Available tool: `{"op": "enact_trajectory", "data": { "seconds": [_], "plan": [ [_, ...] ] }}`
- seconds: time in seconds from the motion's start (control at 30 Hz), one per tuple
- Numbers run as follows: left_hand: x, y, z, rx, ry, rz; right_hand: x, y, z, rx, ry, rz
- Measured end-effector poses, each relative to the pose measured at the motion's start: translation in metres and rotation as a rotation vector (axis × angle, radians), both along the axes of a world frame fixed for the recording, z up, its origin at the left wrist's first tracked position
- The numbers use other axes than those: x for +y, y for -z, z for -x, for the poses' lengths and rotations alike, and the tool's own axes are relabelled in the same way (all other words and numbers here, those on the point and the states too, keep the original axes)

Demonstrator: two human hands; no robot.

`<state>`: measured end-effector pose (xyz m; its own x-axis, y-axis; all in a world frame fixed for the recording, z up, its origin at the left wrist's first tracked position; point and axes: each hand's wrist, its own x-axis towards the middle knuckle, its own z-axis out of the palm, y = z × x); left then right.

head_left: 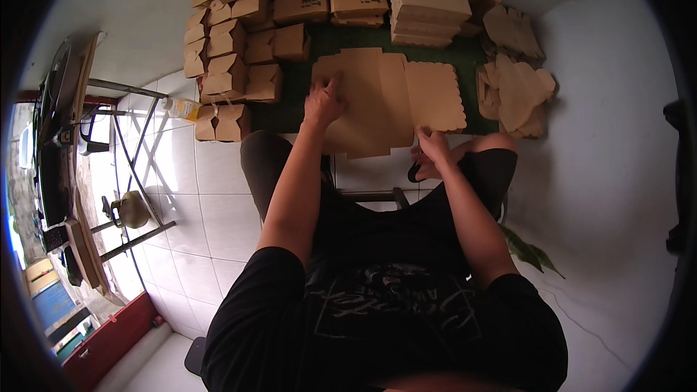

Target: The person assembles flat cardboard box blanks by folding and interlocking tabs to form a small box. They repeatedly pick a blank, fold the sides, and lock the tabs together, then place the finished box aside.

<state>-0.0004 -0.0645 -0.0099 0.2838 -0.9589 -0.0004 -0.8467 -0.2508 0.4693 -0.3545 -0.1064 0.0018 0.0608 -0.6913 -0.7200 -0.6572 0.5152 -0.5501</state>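
Head view: the flat cardboard blank (364,105) lies directly under and between the two hands, on the near side of the green surface (294,91), with its near edge reaching out past the surface toward the knees. Its long axis runs from left to right, with the large panel on the left and the smaller scalloped panel (435,94) on the right, an upright creased strip between them. Both hands are at the blank, but they meet it differently: the left hand (324,105) lies over the left end of the large panel, while the right hand (434,149) is at the near edge of the scalloped panel, close to its inner corner, and is the nearer one to the creased strip. The left fingers are spread and loosely extended, pointing away from the body, palm down, with no grip on anything. The right fingers are bent around the near edge; their underside is hidden, so I cannot tell whether they pinch the card or only touch it. The left forearm reaches forward and slightly inward, the right angles in toward the middle. Folded boxes (225,76) stand left of the blank, and loose flat pieces (514,94) lie to its right.
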Motion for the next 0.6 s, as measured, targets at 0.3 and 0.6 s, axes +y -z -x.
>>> {"op": "enact_trajectory", "data": {
  "seconds": [0.3,0.6],
  "plan": [
    [-0.006,-0.008,0.015,-0.048,0.04,-0.085,-0.036,-0.091,-0.025,0.284,-0.676,-0.414],
    [-0.005,0.004,0.069,-0.13,0.222,0.146,-0.106,-0.021,-0.104,0.148,-0.723,0.859]
  ]
}}
